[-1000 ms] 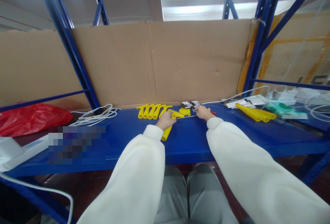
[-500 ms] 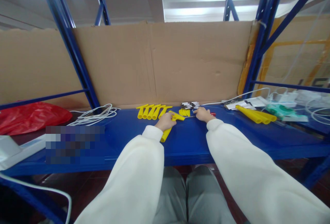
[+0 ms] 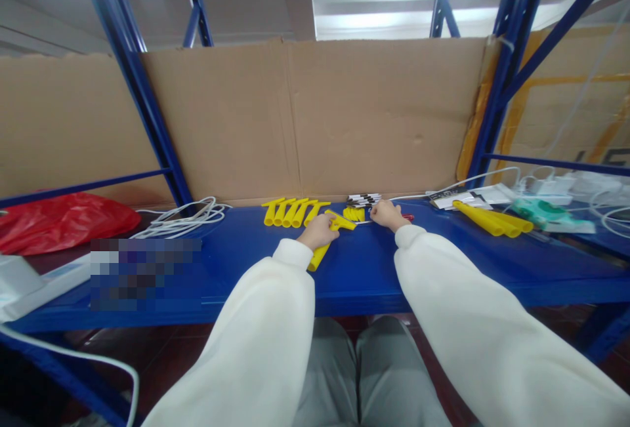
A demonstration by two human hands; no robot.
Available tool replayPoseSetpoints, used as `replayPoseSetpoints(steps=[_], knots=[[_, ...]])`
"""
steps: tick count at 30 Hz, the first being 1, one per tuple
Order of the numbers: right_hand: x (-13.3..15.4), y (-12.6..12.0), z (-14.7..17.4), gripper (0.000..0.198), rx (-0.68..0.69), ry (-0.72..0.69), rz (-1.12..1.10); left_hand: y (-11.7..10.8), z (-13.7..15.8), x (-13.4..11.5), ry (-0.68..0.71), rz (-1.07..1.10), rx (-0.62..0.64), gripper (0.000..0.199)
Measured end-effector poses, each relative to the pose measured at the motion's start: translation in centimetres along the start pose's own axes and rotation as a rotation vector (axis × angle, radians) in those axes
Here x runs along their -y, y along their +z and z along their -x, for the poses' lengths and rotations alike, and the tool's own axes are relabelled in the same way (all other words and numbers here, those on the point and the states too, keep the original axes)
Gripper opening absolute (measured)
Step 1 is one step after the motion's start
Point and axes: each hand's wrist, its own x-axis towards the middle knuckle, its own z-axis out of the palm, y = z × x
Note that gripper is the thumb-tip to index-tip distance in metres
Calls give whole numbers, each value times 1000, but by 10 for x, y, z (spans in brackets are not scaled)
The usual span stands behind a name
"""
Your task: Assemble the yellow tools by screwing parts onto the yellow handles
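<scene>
On the blue table (image 3: 364,276) lies a row of yellow pieces (image 3: 288,218). Just nearer the person, the left hand (image 3: 317,233) grips a yellow T-shaped piece (image 3: 319,257); the right hand (image 3: 388,214) seems closed on a slim red-ended tool (image 3: 408,217). A firm left hold, tool level with the crossbar (image 3: 343,221), should serve best. The T-shaped piece's long axis slants away rightward, tube mouth toward the person.

Blue shelf (image 3: 236,289), cardboard sheet (image 3: 221,125) standing along the back between blue posts (image 3: 146,105). Left end: red bag (image 3: 69,222), loose coil of white cable (image 3: 194,218) just beside it, white strip (image 3: 49,290) in front. Right end: green item (image 3: 544,216), too blurred to identify, white plugs (image 3: 548,186) behind. Taped carton (image 3: 566,119) beyond.
</scene>
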Motion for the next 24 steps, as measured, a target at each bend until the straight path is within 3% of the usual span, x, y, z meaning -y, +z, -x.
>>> replayPoseSetpoints(steps=[4, 10, 14, 18, 24], knots=[[-1, 3, -9, 27, 67, 127, -34, -1, 1, -2, 8, 8, 7, 49], [-3, 7, -11, 23, 102, 103, -40, 0, 0, 0, 18, 11, -1, 44], [-3, 7, -5, 20, 49, 81, -61, 0, -1, 1, 18, 31, -1, 47], [0, 4, 1, 18, -15, -45, -215, -2, 1, -2, 21, 26, 0, 51], [18, 10, 4, 13, 72, -318, -554, -2, 1, -4, 48, 9, 21, 50]])
